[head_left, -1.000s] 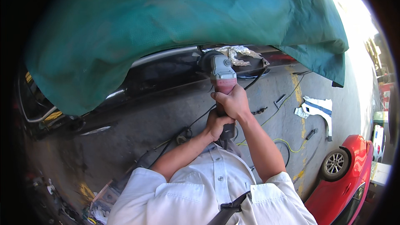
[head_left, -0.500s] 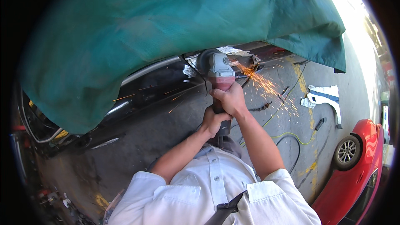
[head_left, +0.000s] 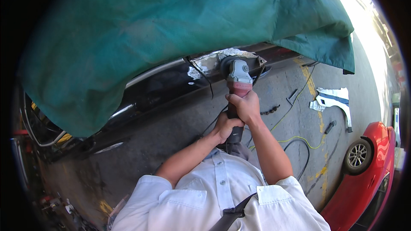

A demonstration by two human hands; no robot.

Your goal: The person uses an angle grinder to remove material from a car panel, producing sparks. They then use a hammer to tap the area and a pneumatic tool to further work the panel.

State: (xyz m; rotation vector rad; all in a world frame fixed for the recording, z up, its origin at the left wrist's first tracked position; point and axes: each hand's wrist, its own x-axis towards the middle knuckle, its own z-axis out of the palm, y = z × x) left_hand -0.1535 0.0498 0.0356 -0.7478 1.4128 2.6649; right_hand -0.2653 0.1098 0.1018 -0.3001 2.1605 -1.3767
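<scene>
Both my hands are wrapped round an angle grinder [head_left: 240, 75] with a grey head and a red and black body. My right hand [head_left: 245, 106] grips it just behind the head. Lower on the black handle, my left hand [head_left: 224, 127] is closed. The grinder's dark disc [head_left: 225, 65] lies at a bared, silvery patch [head_left: 208, 63] on a black car's side [head_left: 167, 86]; whether it touches I cannot tell. No sparks show. A green cover sheet [head_left: 184, 21] drapes over the car above the patch.
A white and blue fender panel [head_left: 336, 99] lies on the grey floor at the right, with a dark tool [head_left: 330, 127] near it. A yellow-green cord [head_left: 295, 138] and a black hose [head_left: 307, 156] curve beside my right arm. Further right stands a red car [head_left: 364, 179].
The grinder and both hands have shifted slightly right and down. Orange sparks that sprayed to the right and left are gone, and more of the bare patch shows.
</scene>
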